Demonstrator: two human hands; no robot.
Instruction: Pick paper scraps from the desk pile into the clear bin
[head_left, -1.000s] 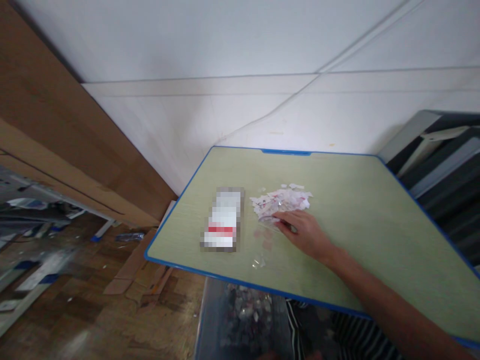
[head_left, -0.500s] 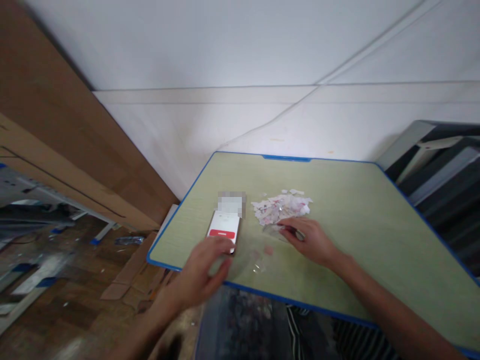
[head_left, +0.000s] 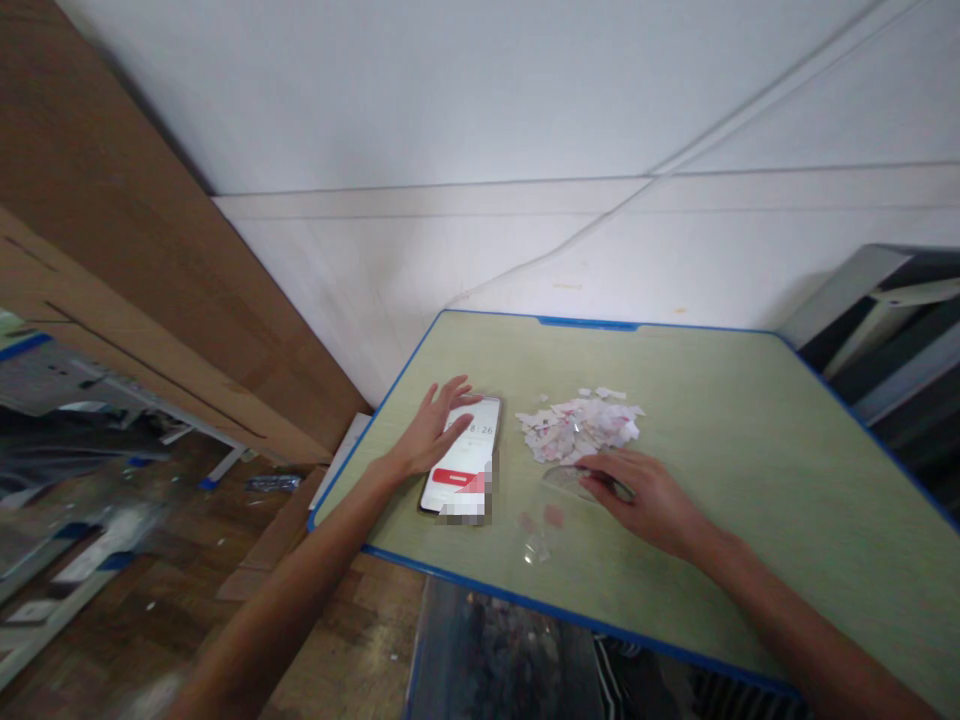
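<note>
A phone with a lit white screen, showing a red button and digits, lies on the left half of the pale green table. Over its upper end is my left hand, fingers spread; whether they touch the screen I cannot tell. My right hand is closed on a clear plastic piece with a curved edge, just in front of a heap of torn paper scraps. Part of the plastic is hidden by the fingers. Small clear and pinkish scraps lie nearer the front edge.
A white wall rises behind the table, with a cable running across it. Brown cardboard stands on the left. At the right edge is a grey frame with dark contents. Wooden floor shows below left.
My left hand has moved forward from the phone's near end to its far end. My right hand stays by the paper heap with the clear plastic piece. The view has shifted slightly.
</note>
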